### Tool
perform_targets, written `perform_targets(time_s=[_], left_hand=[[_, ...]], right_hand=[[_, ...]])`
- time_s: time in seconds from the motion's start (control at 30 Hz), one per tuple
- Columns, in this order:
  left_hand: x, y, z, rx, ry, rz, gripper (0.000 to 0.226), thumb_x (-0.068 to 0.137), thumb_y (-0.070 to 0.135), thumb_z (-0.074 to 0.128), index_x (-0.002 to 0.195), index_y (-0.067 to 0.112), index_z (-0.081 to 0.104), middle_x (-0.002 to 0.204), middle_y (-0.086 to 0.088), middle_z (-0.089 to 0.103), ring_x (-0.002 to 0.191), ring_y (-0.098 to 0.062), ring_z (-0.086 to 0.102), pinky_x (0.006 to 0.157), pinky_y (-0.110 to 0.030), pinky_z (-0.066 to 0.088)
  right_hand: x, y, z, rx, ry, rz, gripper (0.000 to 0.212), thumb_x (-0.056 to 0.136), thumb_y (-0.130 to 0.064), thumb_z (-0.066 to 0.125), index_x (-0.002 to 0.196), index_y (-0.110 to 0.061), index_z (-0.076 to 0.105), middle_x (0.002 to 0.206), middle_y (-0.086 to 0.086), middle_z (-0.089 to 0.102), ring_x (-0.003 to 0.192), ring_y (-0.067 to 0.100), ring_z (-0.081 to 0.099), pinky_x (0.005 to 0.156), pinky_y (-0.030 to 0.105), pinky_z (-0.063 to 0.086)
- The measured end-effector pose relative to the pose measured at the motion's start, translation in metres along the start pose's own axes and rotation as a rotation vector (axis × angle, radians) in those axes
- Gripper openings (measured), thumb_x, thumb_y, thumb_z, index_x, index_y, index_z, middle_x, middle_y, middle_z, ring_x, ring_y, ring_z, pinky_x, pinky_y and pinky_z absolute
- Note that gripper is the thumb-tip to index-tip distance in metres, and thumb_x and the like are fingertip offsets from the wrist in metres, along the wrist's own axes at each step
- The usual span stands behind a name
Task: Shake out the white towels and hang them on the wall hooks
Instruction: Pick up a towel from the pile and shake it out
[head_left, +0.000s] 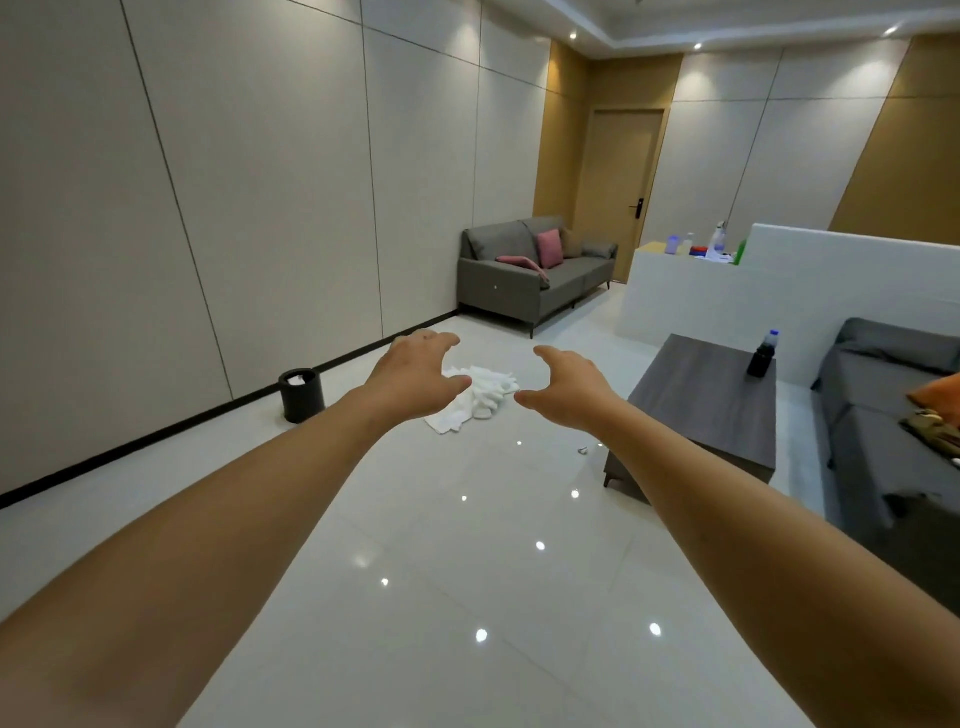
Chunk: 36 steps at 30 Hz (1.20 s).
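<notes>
A heap of white towels (480, 397) lies crumpled on the glossy white floor, some way ahead of me. Both my arms are stretched out toward it. My left hand (415, 374) hovers in front of the heap's left side, fingers spread and loosely bent, holding nothing. My right hand (566, 387) is level with it on the heap's right, also spread and empty. Neither hand touches the towels. No wall hooks show on the panelled wall (234, 208) at the left.
A small black bin (301, 395) stands by the left wall. A dark coffee table (711, 410) with a black bottle (761, 356) is at the right, beside a grey sofa (883, 431). Another grey sofa (535, 275) and a white counter (727, 306) stand farther back.
</notes>
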<state>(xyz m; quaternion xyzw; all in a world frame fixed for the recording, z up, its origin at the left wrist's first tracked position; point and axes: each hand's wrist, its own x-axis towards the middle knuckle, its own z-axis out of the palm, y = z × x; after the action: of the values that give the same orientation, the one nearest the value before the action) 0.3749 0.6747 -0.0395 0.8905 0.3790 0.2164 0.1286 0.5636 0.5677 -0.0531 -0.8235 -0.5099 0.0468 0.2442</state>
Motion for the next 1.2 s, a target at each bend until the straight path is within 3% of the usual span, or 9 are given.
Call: perform_targets(time_s=[0.57,0.87,1.0,1.2], left_hand=[[0.340,-0.149,0.091,0.045,-0.032,-0.049,0.062,0.090,0.047,0.060,0.146,0.026,0.041,0.149,0.000,0.042,0.136,-0.022,0.039,0.106,-0.038,0.036],[0.541,-0.208,0.128,0.046,-0.079,-0.130,0.062,0.091,0.047,0.059,0.146,0.026,0.041,0.149,-0.002,0.042,0.137,-0.023,0.037,0.108,-0.038,0.034],[0.622,-0.250,0.151,0.026,-0.110,-0.149,0.063,0.090,0.047,0.059,0.146,0.026,0.040,0.151,-0.002,0.040,0.139,-0.023,0.035,0.110,-0.040,0.035],[0.745,-0.341,0.200,-0.008,-0.126,-0.136,0.063,0.088,0.049,0.060,0.145,0.027,0.041,0.150,-0.002,0.041,0.137,-0.023,0.038,0.106,-0.038,0.036]], right_hand=[[0.377,0.022,0.100,0.055,-0.030,-0.046,0.077,0.086,-0.038,0.068,0.152,-0.019,0.033,0.146,0.008,0.048,0.131,0.027,0.046,0.099,0.035,0.042],[0.596,0.045,0.122,0.067,-0.101,-0.052,0.074,0.088,-0.037,0.067,0.151,-0.015,0.035,0.149,0.006,0.046,0.133,0.026,0.046,0.102,0.034,0.040],[0.678,0.046,0.157,0.081,-0.157,-0.038,0.075,0.087,-0.040,0.067,0.150,-0.016,0.036,0.144,0.007,0.052,0.127,0.025,0.051,0.099,0.034,0.044],[0.806,0.047,0.229,0.071,-0.181,0.006,0.073,0.087,-0.037,0.066,0.150,-0.017,0.036,0.151,0.005,0.044,0.129,0.025,0.050,0.101,0.035,0.046]])
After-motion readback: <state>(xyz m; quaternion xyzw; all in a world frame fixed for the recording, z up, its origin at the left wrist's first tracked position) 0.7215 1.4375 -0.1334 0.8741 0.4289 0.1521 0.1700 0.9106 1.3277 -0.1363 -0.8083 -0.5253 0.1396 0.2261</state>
